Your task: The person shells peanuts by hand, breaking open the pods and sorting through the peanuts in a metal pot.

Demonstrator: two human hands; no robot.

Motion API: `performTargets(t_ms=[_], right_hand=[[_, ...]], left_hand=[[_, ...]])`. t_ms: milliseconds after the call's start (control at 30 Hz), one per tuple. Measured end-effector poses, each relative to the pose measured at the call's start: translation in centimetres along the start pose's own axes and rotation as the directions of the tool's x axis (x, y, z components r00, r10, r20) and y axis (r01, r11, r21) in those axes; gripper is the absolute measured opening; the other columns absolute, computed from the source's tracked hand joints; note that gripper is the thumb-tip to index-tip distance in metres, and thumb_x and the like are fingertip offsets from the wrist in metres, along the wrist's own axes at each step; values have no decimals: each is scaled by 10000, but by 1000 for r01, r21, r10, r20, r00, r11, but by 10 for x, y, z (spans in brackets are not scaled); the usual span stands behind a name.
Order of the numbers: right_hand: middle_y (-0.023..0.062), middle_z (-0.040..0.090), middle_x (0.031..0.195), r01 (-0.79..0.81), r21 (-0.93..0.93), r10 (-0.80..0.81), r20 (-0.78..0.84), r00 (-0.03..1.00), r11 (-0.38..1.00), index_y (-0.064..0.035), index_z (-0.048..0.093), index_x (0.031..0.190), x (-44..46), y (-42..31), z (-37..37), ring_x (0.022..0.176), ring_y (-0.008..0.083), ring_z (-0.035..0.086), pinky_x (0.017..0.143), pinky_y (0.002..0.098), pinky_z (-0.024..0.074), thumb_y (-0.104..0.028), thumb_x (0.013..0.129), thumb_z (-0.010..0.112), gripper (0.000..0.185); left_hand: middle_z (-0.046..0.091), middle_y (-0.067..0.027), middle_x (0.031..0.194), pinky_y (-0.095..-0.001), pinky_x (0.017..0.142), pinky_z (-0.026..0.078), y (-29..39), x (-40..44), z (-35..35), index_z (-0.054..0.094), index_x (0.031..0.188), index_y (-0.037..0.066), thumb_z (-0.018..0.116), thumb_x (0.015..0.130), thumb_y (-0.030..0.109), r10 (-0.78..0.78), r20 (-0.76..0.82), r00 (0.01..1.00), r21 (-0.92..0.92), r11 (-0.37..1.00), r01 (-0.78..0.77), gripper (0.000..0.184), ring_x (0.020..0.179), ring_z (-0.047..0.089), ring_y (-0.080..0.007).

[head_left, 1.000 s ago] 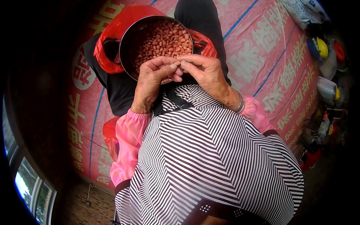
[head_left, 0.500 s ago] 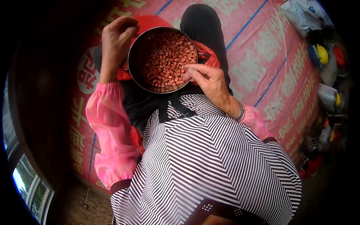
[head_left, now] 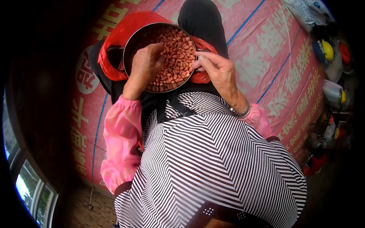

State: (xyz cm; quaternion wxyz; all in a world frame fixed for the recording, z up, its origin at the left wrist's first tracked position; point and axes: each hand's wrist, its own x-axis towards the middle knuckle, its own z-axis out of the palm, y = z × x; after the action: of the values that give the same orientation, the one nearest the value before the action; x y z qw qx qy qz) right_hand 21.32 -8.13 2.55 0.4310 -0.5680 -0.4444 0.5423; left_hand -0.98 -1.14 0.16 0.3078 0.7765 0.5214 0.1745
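A round metal pot (head_left: 126, 57) full of reddish-skinned peanuts (head_left: 178, 51) rests in my lap. My left hand (head_left: 145, 64) is over the left part of the pot, its fingers curled down close to the peanuts, and their tips are hidden. At the right rim, my right hand (head_left: 218, 68) holds its thumb and index finger pinched together; whatever is between them is too small to make out. Under and behind the pot spreads a red plastic bag (head_left: 121, 30), which shows on both sides of it.
A pink printed sheet (head_left: 262, 57) with pale lettering and blue lines covers the floor. Along the right edge stand a white bag (head_left: 308, 15), a yellow item (head_left: 327, 50), a clear container (head_left: 332, 93) and other clutter. Windows (head_left: 32, 186) are at the lower left.
My left hand has come from above the red bag at the pot's left side to over the peanuts. My right hand stays pinched at the right rim. The whole view has shifted slightly.
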Motion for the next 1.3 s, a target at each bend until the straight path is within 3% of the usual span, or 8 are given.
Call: performTargets(t_ms=[100,300,533,667,867,967,1167,1300], right_hand=[[90,722,873,-9,17,9,-5,1000,1000,51,670,1116,-1,3,0,816,118,684,743,247,551,-134,973,586,249],[88,720,868,-19,-12,19,17,1000,1000,51,671,1114,0,2,-1,811,119,680,744,243,547,-134,971,586,249],[87,718,856,-9,-16,9,11,1000,1000,51,670,1115,-1,4,-3,795,117,676,733,244,548,-142,973,585,255],[86,721,854,-7,-11,7,9,1000,1000,50,671,1116,-1,5,-4,786,115,676,726,242,549,-142,972,585,255],[90,724,848,12,-30,-12,13,1000,999,45,675,1113,1,6,-4,780,111,677,719,240,547,-138,970,584,250],[92,725,847,-2,-27,3,6,1000,1000,42,679,1105,1,5,-3,780,110,677,716,239,546,-134,970,583,242],[94,727,843,-17,-43,17,0,1000,999,42,680,1098,-1,7,-3,775,108,677,709,233,545,-126,961,592,234],[92,726,846,-1,-34,2,2,1000,999,45,679,1095,-1,9,-4,773,108,677,710,234,545,-122,959,592,233]], left_hand=[[688,-184,903,-379,727,527,-2,2,16,695,967,15,686,767,76,-28,-21,999,-58,998,27,210,822,674,-352],[687,-156,849,-446,704,522,1,13,52,692,856,62,661,753,113,16,-139,990,78,997,-5,119,809,662,-356],[681,-167,773,-459,651,525,1,2,33,689,802,64,671,725,136,-173,248,953,368,927,72,107,780,673,-357],[676,-171,770,-458,665,523,3,-25,21,676,799,54,645,734,104,-205,328,922,433,900,46,88,768,669,-365],[667,-174,817,-446,672,506,23,-17,37,649,800,45,636,773,107,-63,31,998,-191,979,68,69,798,663,-358],[676,-170,823,-451,670,520,26,-9,63,663,805,53,649,768,105,43,17,999,-35,998,-42,66,775,661,-366],[673,-190,816,-455,641,497,28,-3,65,663,797,28,650,784,148,-89,276,957,196,980,34,121,740,653,-364],[651,-183,728,-427,606,502,25,-26,49,662,807,26,636,802,96,6,252,968,-27,1000,1,75,666,643,-320]])
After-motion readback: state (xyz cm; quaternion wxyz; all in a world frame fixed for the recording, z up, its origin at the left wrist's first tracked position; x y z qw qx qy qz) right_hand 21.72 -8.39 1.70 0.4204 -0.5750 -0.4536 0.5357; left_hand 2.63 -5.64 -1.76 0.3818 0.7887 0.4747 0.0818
